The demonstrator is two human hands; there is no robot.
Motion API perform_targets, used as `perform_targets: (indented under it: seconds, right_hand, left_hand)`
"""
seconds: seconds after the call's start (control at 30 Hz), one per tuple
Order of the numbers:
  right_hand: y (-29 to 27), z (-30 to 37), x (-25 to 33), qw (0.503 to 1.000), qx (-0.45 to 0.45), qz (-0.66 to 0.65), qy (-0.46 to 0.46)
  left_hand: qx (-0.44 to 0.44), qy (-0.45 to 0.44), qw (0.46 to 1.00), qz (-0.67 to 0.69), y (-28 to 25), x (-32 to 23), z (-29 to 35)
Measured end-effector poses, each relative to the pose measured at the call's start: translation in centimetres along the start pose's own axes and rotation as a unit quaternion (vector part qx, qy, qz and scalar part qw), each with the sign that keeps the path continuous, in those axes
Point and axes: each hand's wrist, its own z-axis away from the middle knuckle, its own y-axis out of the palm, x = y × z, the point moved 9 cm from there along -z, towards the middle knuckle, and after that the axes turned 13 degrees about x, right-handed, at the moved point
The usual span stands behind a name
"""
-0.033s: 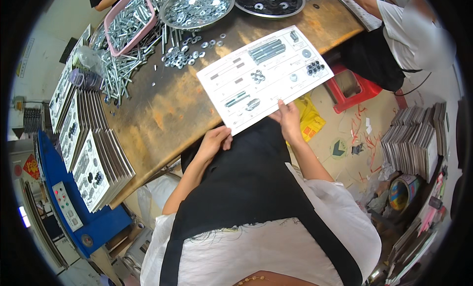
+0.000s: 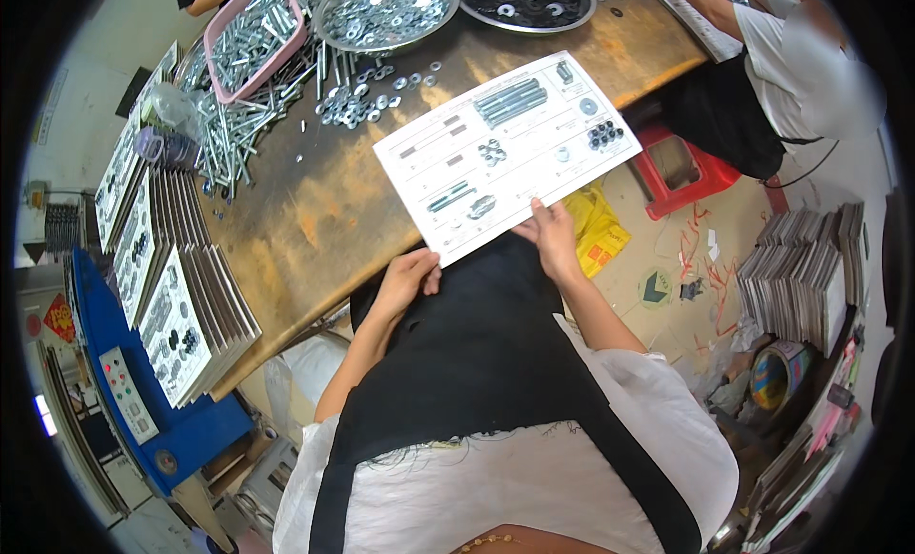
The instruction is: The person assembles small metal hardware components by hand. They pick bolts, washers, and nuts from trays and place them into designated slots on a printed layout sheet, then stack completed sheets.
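Observation:
Both my hands hold a white hardware card [image 2: 519, 163], tilted over the table's near edge. Rods, nuts and washers show on its face; I cannot tell whether they are printed or fixed on. My left hand [image 2: 408, 279] pinches the near left corner. Farther right along the same edge, my right hand [image 2: 555, 237] grips with the thumb on top and the fingers mostly hidden underneath. Beyond the card lie loose nuts [image 2: 351, 106] and a heap of long bolts [image 2: 233, 134] on the worn wooden table [image 2: 295, 211].
A pink basket [image 2: 303, 31] of bolts and metal bowls of silver washers [image 2: 381, 15] and black washers [image 2: 524, 6] stand at the back. Stacked cards [image 2: 181, 335] line the left edge. A person [image 2: 772, 77], a red stool [image 2: 701, 182] and more stacks [image 2: 791, 282] are right.
The card has shifted slightly left, with both my hands moving along with it. My grip on it looks the same.

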Motion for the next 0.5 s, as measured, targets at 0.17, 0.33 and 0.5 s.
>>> perform_targets:
  seconds: [0.17, 0.33, 0.5]
  right_hand:
    - [6.5, 2.6, -4.5, 0.979, 0.161, 0.028, 0.124]
    - [12.0, 3.3, -8.9, 0.927, 0.3, 0.041, 0.222]
    - [16.5, 4.0, -11.3, 0.884, 0.356, 0.063, 0.295]
  left_hand:
    - [-0.129, 0.02, 0.989, 0.065, -5.0, 2.4, 7.8]
    - [-0.224, 0.022, 0.972, 0.067, -9.5, 4.2, 14.3]
    - [-0.275, 0.036, 0.959, 0.061, -12.7, 5.4, 18.6]
